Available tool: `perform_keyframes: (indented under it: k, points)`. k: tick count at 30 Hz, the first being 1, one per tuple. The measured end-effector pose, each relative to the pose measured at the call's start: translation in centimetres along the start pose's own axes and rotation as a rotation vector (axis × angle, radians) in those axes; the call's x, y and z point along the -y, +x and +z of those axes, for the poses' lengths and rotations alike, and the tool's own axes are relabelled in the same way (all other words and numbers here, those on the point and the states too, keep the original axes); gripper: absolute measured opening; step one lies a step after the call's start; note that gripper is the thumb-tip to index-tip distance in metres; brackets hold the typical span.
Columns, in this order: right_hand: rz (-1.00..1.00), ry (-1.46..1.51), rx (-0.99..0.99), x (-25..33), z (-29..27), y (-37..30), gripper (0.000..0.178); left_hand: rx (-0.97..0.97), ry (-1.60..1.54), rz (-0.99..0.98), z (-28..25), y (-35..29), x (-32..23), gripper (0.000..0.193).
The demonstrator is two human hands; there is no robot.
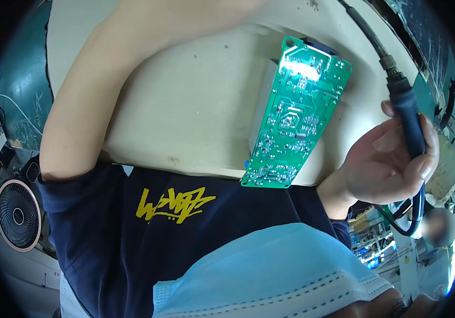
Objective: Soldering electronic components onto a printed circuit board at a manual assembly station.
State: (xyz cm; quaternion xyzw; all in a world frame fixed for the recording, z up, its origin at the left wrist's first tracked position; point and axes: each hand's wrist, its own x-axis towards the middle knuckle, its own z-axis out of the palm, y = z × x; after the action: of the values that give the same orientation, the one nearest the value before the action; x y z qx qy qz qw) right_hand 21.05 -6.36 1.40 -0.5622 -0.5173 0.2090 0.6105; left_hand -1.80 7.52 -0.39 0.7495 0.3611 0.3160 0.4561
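In my right hand (397,159) is a soldering iron (405,106) with a dark blue handle. My fingers and thumb are closed around the grip, palm turned up, and its shaft points toward the upper edge. The cord hangs from the handle's lower end. Left of this hand, apart from it, a green circuit board (302,116) rests at a slant with its solder side up. Larger parts show beneath its edges, and light glares off its upper end. My left arm bends along the upper edge; its hand lies outside the picture.
Board and arms are over a pale, stained work surface (185,106), whose near edge meets my dark shirt. A round fan (18,214) stands at the far left, near a white cable (20,111). Cluttered equipment fills the right rim. A blue face mask (270,270) covers the lower middle.
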Motion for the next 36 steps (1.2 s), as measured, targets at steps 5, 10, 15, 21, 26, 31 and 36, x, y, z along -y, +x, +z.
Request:
perform_keyframes:
  k: [5, 10, 15, 21, 26, 31, 36]
  points:
    - [0.071, 0.093, 0.114, -0.6, -0.3, -0.8, 0.054, -0.044, 0.173, 0.191, 0.3, 0.4, 0.0, 0.007]
    - [0.095, 0.148, 0.269, -0.5, -0.6, -0.5, 0.053, -0.04, 0.207, 0.248, 0.1, 0.4, -0.2, 0.007]
    - [0.138, 0.063, 0.107, -0.3, 0.6, -1.3, 0.053, -0.05, 0.232, 0.274, 0.3, 0.6, 0.2, 0.007]
    - [0.141, 0.01, 0.234, 0.0, 0.7, -0.5, 0.054, -0.039, 0.394, 0.226, 0.2, 0.6, 0.0, 0.007]
    - [0.188, -0.075, 0.225, 0.6, 1.1, -0.6, 0.055, -0.037, 0.346, 0.206, 0.3, 0.6, -0.6, 0.007]
    - [0.223, -0.031, 0.256, 0.8, 1.3, -0.5, 0.055, -0.037, 0.26, 0.182, -0.2, 0.8, -0.9, 0.007]
    - [0.245, -0.07, 0.223, 1.0, 1.7, -0.7, 0.056, -0.039, 0.456, 0.213, 0.1, 0.7, -1.0, 0.007]
